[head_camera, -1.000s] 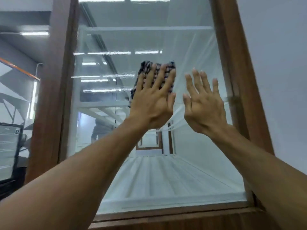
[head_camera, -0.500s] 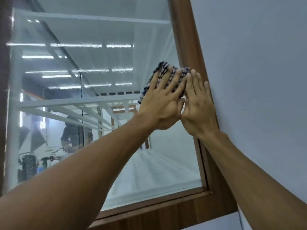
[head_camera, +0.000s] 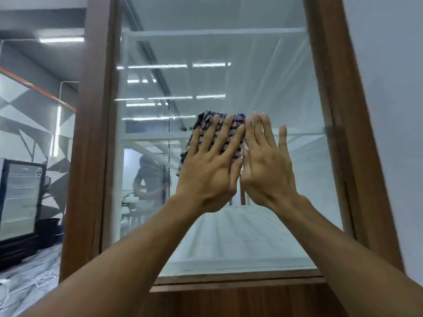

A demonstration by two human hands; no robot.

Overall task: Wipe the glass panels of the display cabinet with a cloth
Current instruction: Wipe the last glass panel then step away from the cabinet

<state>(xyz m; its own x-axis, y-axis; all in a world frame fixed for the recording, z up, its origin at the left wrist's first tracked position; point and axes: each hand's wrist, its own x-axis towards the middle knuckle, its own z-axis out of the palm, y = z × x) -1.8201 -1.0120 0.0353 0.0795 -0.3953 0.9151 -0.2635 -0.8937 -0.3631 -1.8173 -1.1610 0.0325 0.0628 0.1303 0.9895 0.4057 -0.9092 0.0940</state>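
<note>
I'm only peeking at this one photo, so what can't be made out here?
All in the head view:
- Most of the checked cloth: covered by the left hand.
- Whether the right hand touches the glass panel: its palm faces away.
- Top of the wooden frame: cut off by the upper edge.
- The figure behind the glass: dim, blurred by reflections.

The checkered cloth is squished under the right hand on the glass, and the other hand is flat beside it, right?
Not quite. The head view shows the checkered cloth pressed against the glass under the left hand, not the right. The right hand is the one held flat beside it, fingers open, nothing under it.
</note>
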